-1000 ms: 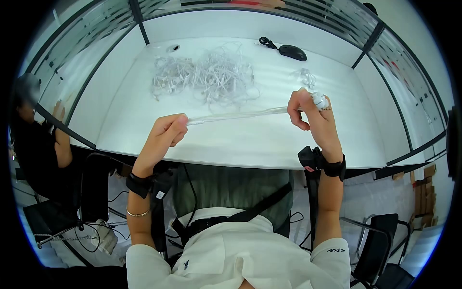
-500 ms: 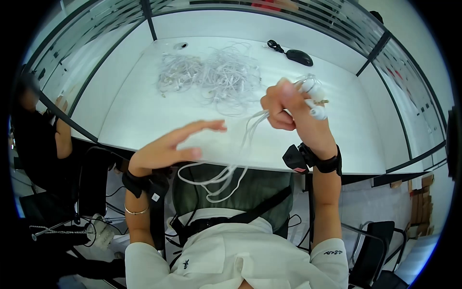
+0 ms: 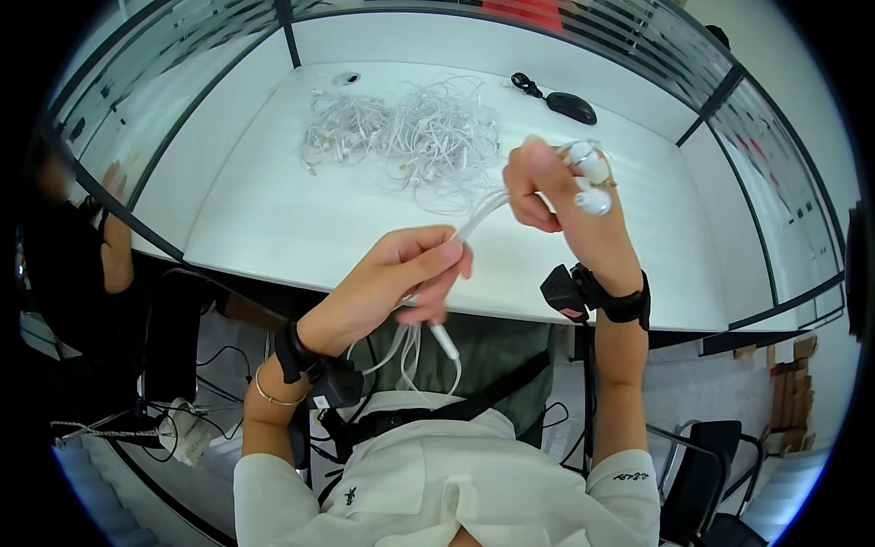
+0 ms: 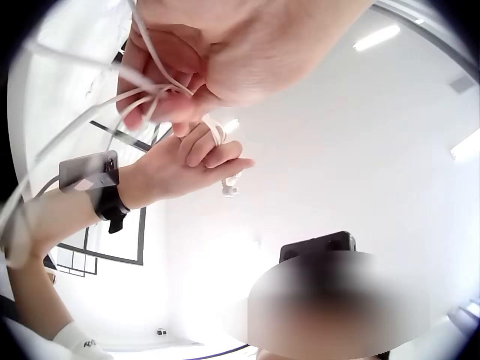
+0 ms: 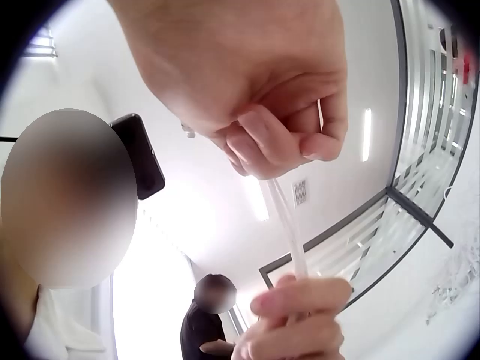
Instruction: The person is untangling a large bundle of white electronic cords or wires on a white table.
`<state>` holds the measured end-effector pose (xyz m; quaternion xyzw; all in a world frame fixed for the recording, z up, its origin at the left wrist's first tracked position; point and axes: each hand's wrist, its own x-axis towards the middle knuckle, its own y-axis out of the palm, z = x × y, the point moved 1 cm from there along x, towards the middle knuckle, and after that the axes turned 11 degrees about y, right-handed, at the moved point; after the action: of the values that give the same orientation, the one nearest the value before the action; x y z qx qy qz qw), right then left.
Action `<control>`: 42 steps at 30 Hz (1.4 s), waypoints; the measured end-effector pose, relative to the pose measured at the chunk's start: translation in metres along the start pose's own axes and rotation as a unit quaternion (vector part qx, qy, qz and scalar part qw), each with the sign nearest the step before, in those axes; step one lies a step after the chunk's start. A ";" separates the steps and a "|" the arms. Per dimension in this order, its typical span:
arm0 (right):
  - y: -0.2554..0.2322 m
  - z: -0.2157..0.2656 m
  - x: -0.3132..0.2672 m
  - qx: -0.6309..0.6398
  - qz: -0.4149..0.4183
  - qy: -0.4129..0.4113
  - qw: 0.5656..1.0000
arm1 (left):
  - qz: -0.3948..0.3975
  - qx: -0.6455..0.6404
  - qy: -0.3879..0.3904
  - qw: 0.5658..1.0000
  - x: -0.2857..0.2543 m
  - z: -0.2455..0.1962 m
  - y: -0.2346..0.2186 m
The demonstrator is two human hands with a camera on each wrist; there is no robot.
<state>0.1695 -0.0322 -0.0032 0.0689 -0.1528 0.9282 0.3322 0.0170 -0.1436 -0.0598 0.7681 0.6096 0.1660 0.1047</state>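
White wired earphones are stretched between the two hands. In the head view my right hand (image 3: 570, 196) grips the folded cord, and the white earbuds (image 3: 592, 201) stick out at the thumb side of that hand. Lower and to the left, my left hand (image 3: 392, 278) holds the gathered cord (image 3: 483, 211) near the table's front edge. Loose loops and a slim white end piece (image 3: 444, 342) hang below the left fingers. From the right wrist view, the cord (image 5: 291, 225) runs taut from the curled right fingers (image 5: 262, 142) to the left hand (image 5: 300, 322).
Two tangled heaps of white cords, a left heap (image 3: 346, 128) and a right heap (image 3: 447, 137), lie on the white table (image 3: 264, 219). Behind them are a black mouse (image 3: 571, 108) and a round cable hole (image 3: 346, 79). Low partitions enclose the table; another person sits at left.
A second ago the cord was stretched wide between both hands. The left hand let go, its end dropped into loops, and now that hand has moved right and grips the cord near the right hand.
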 end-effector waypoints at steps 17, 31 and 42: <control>-0.014 -0.003 -0.009 0.000 -0.069 0.024 0.997 | -0.032 -0.004 -0.107 0.994 -0.016 0.015 -0.020; -0.018 -0.020 -0.018 -0.014 -0.098 0.053 0.994 | -0.013 0.050 -0.109 0.993 -0.020 0.014 -0.030; -0.034 -0.028 -0.019 0.019 -0.168 -0.006 0.986 | -0.034 0.179 -0.102 0.978 -0.018 0.011 -0.016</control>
<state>0.2051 -0.0098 -0.0258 0.1056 -0.1233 0.8615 0.4812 0.0033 -0.1572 -0.0785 0.7658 0.6416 -0.0287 0.0325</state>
